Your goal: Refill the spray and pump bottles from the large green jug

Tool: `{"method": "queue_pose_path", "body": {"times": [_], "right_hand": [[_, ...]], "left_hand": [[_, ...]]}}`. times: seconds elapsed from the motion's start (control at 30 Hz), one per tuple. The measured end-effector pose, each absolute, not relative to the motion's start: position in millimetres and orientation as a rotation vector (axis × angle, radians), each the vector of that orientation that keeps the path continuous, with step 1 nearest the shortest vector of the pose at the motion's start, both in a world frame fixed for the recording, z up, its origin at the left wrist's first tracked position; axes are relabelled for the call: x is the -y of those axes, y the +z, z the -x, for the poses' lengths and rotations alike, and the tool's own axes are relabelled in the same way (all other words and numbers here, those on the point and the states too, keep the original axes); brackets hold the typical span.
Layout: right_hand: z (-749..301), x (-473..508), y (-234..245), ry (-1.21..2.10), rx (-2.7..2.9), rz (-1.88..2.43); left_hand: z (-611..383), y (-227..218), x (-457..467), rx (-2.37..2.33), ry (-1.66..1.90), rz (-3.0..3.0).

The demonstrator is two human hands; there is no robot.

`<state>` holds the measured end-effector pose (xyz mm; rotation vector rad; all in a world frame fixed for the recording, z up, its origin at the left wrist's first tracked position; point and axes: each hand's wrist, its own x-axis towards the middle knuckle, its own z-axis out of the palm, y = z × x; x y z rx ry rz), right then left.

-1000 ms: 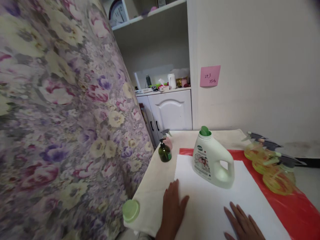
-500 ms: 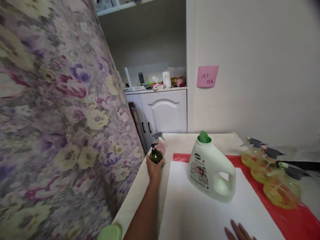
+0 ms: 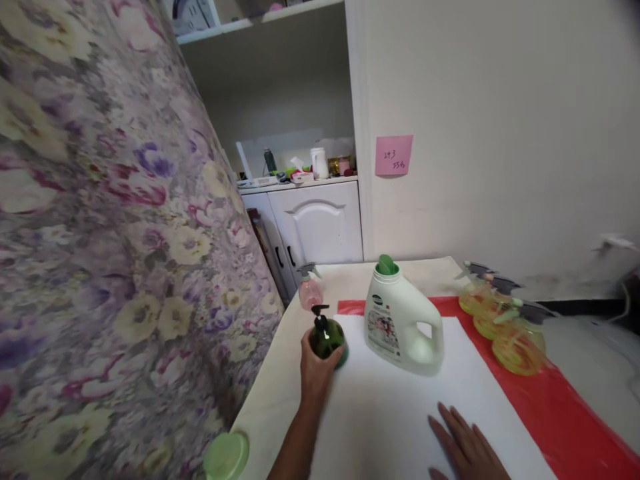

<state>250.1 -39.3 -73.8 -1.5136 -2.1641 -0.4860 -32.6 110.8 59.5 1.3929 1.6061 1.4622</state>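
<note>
My L hand (image 3: 316,373) grips the dark-green, see-through, round-bodied pump btl (image 3: 326,339), roughly upright, approx 9 o'clock from the pale-green plastic handled jug (image 3: 400,327); can't tell if its base touches down. My R hand (image 3: 465,441) is open, fingers a bit apart, at the white rectangular sheet (image 3: 385,413), approx 5 o'clock from jug. Step, imo: handling the btl. Next move prob needs a firm hold, jug avoided.

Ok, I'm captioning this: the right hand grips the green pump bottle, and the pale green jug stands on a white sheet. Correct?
No: the head view shows the left hand gripping the green pump bottle. The pale green jug does stand on a white sheet.
</note>
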Motion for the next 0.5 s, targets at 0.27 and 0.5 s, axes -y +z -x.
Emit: {"method": "queue_pose_path", "body": {"times": [0.27, 0.5], "right_hand": [[-239.1, 60.7, -30.7, 0.081, 2.059, 1.723], [-226.0, 54.4, 8.4, 0.654, 1.652, 1.629]], "left_hand": [[-10.2, 42.6, -30.1, -1.326, 1.241, -1.566], [-23.3, 22.3, -9.9, -1.33, 1.145, -1.546]]}}
